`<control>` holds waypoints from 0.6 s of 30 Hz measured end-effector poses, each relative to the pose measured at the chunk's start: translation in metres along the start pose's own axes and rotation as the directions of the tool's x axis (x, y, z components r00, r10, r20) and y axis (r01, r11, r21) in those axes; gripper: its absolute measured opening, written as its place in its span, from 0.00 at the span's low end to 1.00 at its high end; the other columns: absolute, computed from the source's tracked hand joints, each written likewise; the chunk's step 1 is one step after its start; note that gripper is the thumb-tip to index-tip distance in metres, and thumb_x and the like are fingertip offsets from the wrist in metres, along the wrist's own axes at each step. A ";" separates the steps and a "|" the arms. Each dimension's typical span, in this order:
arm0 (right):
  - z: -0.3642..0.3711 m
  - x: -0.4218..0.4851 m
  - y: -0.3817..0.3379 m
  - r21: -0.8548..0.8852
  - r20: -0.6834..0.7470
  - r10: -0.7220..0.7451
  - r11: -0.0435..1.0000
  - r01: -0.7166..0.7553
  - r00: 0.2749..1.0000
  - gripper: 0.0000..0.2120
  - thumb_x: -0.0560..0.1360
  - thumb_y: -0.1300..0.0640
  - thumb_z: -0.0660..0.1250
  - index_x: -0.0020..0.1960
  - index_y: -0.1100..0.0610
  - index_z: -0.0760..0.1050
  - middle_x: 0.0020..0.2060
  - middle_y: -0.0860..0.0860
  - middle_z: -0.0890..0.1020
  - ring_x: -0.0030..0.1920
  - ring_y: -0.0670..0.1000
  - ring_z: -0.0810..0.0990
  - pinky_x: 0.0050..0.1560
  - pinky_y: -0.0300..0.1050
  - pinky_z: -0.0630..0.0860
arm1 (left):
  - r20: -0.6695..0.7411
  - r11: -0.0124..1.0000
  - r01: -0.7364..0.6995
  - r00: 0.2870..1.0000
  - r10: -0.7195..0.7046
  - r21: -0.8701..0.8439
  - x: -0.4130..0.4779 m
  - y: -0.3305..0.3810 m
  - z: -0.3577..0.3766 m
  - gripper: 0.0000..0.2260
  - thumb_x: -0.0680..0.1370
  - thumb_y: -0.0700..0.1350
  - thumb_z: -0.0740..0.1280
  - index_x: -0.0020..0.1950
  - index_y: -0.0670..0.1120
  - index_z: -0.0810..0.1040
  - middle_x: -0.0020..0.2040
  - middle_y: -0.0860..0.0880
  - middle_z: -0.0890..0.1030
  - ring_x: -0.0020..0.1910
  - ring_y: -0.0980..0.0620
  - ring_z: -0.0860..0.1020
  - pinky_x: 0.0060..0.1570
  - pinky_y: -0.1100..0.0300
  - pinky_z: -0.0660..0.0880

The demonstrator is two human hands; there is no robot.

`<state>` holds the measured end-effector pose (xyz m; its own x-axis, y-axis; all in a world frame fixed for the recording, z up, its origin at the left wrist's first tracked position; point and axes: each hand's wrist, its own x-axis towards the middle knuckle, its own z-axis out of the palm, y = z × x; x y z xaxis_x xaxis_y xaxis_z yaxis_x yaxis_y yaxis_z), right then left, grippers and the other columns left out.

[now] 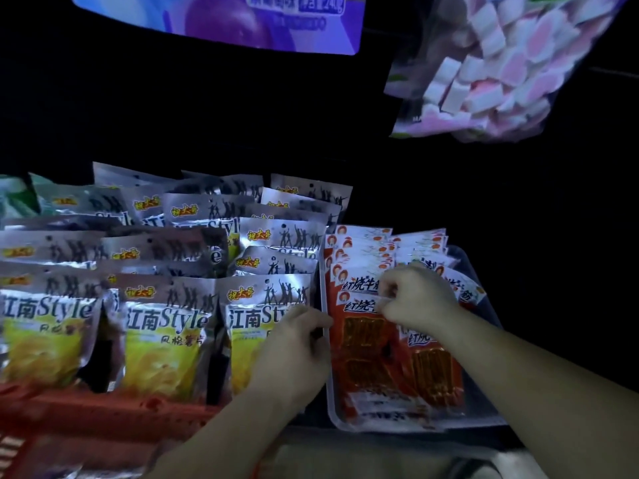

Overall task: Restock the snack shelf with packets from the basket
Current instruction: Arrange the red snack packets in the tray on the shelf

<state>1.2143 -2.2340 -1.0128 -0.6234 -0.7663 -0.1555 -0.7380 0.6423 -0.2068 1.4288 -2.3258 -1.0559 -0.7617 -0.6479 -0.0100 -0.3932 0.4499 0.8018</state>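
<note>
The red packets (371,344) stand in rows in a clear tray (387,427) at the right of the shelf. The right hand (416,299) has its fingers curled, pinching the top edge of a front packet. The left hand (297,344) curls its fingers round the tray's left rim. Just left of it stand rows of silver and yellow packets (166,326), with a red basket (86,406) nearer. A marshmallow bag (501,67) hangs far right, above.
</note>
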 end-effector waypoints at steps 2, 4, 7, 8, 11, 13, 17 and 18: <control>-0.012 -0.002 -0.003 0.238 0.132 -0.044 0.971 0.011 0.990 0.12 0.75 0.56 0.72 0.37 0.49 0.72 0.36 0.48 0.76 0.39 0.51 0.75 0.41 0.53 0.75 | -0.011 0.999 -0.009 1.000 0.008 -0.033 0.002 -0.001 -0.003 0.11 0.77 0.43 0.64 0.53 0.57 0.81 0.56 0.59 0.78 0.47 0.59 0.79 0.46 0.60 0.78; -0.024 -0.007 -0.006 0.454 0.164 -0.073 0.891 -0.009 0.984 0.10 0.78 0.62 0.70 0.41 0.52 0.73 0.38 0.51 0.76 0.37 0.50 0.75 0.42 0.53 0.77 | -0.019 0.998 -0.009 1.000 0.008 -0.059 0.005 -0.001 -0.007 0.12 0.77 0.40 0.66 0.51 0.57 0.81 0.53 0.58 0.79 0.46 0.60 0.79 0.45 0.64 0.75; -0.029 -0.018 -0.006 0.537 0.137 -0.085 0.844 -0.002 0.987 0.11 0.81 0.66 0.67 0.44 0.54 0.73 0.35 0.45 0.73 0.34 0.39 0.72 0.42 0.40 0.73 | 0.017 0.998 -0.024 1.000 0.025 -0.055 0.005 0.004 -0.011 0.09 0.79 0.42 0.67 0.54 0.54 0.83 0.53 0.58 0.79 0.48 0.60 0.79 0.48 0.62 0.76; -0.028 -0.021 -0.005 0.527 0.133 -0.071 0.850 -0.010 0.989 0.12 0.81 0.66 0.66 0.43 0.53 0.73 0.35 0.43 0.72 0.33 0.38 0.69 0.39 0.37 0.72 | 0.012 0.997 -0.068 0.998 0.069 -0.035 0.003 0.007 -0.012 0.07 0.79 0.45 0.67 0.54 0.54 0.83 0.52 0.59 0.79 0.47 0.60 0.79 0.48 0.59 0.78; -0.021 -0.027 0.003 0.537 0.114 0.001 0.841 -0.063 0.993 0.08 0.81 0.64 0.67 0.45 0.53 0.73 0.39 0.46 0.77 0.32 0.48 0.75 0.32 0.37 0.72 | 0.097 0.965 -0.260 0.962 0.256 0.024 -0.007 0.030 -0.008 0.11 0.78 0.57 0.66 0.52 0.53 0.84 0.48 0.58 0.81 0.47 0.60 0.79 0.49 0.57 0.78; -0.019 -0.026 0.006 0.597 0.096 0.039 0.797 -0.089 0.995 0.06 0.80 0.63 0.69 0.47 0.54 0.75 0.49 0.50 0.81 0.44 0.58 0.83 0.41 0.44 0.77 | 0.309 0.944 -0.312 0.913 0.266 0.110 -0.013 0.043 -0.001 0.15 0.78 0.61 0.66 0.59 0.55 0.82 0.55 0.56 0.83 0.53 0.57 0.79 0.55 0.58 0.77; -0.027 -0.029 0.001 0.669 0.040 0.061 0.739 -0.072 0.997 0.06 0.78 0.57 0.74 0.47 0.52 0.76 0.52 0.44 0.79 0.58 0.51 0.79 0.60 0.51 0.77 | 0.528 0.839 -0.480 0.797 0.295 0.256 -0.016 0.042 0.010 0.16 0.81 0.60 0.61 0.58 0.53 0.81 0.54 0.52 0.82 0.56 0.49 0.79 0.56 0.53 0.78; -0.030 -0.031 0.000 0.683 0.020 0.070 0.727 -0.065 0.997 0.06 0.78 0.57 0.74 0.47 0.53 0.77 0.53 0.44 0.79 0.60 0.50 0.78 0.61 0.51 0.75 | 0.539 0.823 -0.495 0.790 0.294 0.277 -0.016 0.039 0.010 0.17 0.82 0.60 0.59 0.55 0.51 0.81 0.51 0.51 0.82 0.54 0.48 0.78 0.54 0.52 0.78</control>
<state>1.2256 -2.2098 -0.9790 -0.6683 -0.7195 -0.1887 -0.3197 0.5069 -0.8005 1.4202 -2.2918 -1.0301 -0.9944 -0.0482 -0.0945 -0.0893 0.8615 0.4998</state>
